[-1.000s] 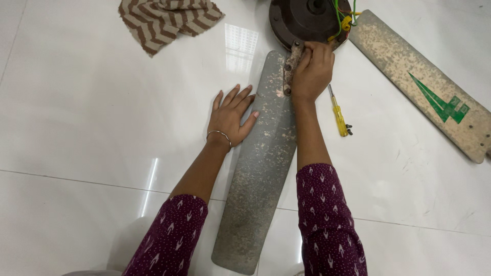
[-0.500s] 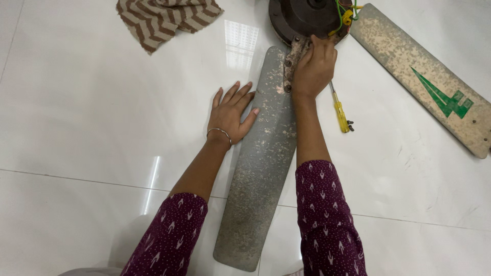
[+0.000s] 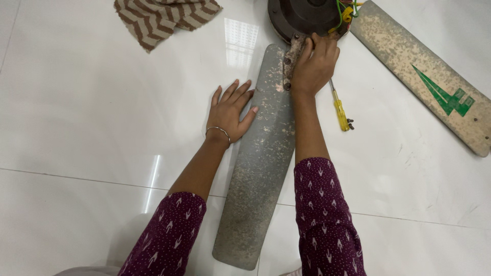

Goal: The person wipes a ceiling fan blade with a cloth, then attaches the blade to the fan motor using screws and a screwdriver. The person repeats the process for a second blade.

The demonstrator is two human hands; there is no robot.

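Bracing the grey fan blade (image 3: 258, 168) on the floor (image 3: 92, 117): left hand (image 3: 230, 112) is lying flat, fingers released, steadying its edge; right hand (image 3: 314, 64) is pinching the rusty bracket (image 3: 292, 59) at the motor hub (image 3: 302, 18), yellow screwdriver (image 3: 340, 108) lying just beside

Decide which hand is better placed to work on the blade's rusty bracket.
Right hand: it grips the bracket by the motor hub. Left hand lies flat beside the fan blade.
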